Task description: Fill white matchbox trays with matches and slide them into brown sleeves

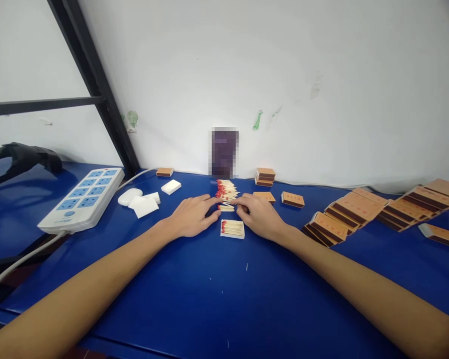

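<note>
Bare left hand (194, 214) and bare right hand (261, 215) flank a small bundle of red-tipped pale wooden matches (227, 208)

The bundle lies on the glossy blue tabletop (269, 299), nearer its back edge than its front. The left hand's index finger and thumb are spread beside the red tips; the right hand's index finger reaches in at the plain ends while its other fingers curl under. Neither hand is clenched into a fist, but whether any fingertip pinches a match cannot be told. Placed at opposite ends, the fingers seem to keep the sticks level with one another.

A shallow white cardboard tray (232, 236) sits just in front of the bundle, probably so that both hands reach it easily. A loose heap of red-tipped matches (226, 190) lies behind, towards the back edge. The overlapping rows of orange-and-brown cardboard matchboxes (353, 207) spread towards the right edge, apparently set aside from the matches.

The bundle's long axis runs left to right, roughly parallel to the back edge, with its heads pointing left. The tray's long axis runs likewise, and the heads inside also point left.
</note>
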`<state>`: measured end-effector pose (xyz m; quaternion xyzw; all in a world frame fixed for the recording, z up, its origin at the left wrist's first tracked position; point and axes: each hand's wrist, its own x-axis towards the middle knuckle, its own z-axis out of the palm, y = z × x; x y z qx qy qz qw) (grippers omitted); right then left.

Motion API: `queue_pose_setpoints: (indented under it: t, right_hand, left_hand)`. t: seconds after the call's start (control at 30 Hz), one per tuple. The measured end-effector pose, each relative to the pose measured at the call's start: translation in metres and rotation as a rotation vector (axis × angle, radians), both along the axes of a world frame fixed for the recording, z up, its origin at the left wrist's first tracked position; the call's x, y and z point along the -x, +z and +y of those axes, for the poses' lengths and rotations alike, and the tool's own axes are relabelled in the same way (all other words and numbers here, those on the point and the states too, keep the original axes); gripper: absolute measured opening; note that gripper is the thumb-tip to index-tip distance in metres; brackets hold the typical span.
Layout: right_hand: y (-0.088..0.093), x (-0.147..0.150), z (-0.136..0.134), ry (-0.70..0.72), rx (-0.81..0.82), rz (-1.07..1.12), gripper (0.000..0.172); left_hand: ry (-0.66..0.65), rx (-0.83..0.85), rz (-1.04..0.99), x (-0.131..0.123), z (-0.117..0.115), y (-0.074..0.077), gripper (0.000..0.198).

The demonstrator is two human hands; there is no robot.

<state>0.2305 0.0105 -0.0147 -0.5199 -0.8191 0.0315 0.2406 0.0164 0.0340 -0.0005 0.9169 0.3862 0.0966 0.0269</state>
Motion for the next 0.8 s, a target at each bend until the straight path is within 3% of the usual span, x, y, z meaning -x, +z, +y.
queue_pose_setpoints:
  t: [0.8]
  right_hand:
    - [-0.0012,-0.0008,0.001,0.027,-0.007,0.015,0.032]
  left_hand:
    - [-0.023,0.007,-0.042,0.0006,-0.0004,0.0023,0.039]
